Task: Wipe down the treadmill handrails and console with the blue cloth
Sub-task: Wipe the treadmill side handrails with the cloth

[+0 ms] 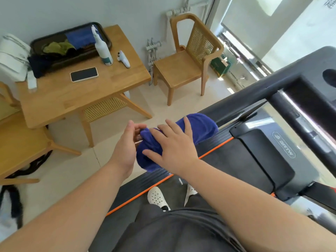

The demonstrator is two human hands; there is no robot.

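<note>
Treadmill (227,160), left handrail (241,106): blue cloth (200,128) draped over the rail.
Right hand (176,148) presses flat, fingers spread; left hand (125,148) pinches the bunched end. Risk: loose bunch may slide off to the floor (160,110) if pinch slackens.

The treadmill motor cover (254,151) bears pale lettering (287,148) reading "BRTW", set beside a striped emblem inside an oval outline.

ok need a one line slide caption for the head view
Bunched blue cloth draped over the treadmill's dark handrail, left hand pinching its end, right hand pressing flat on top.
</note>
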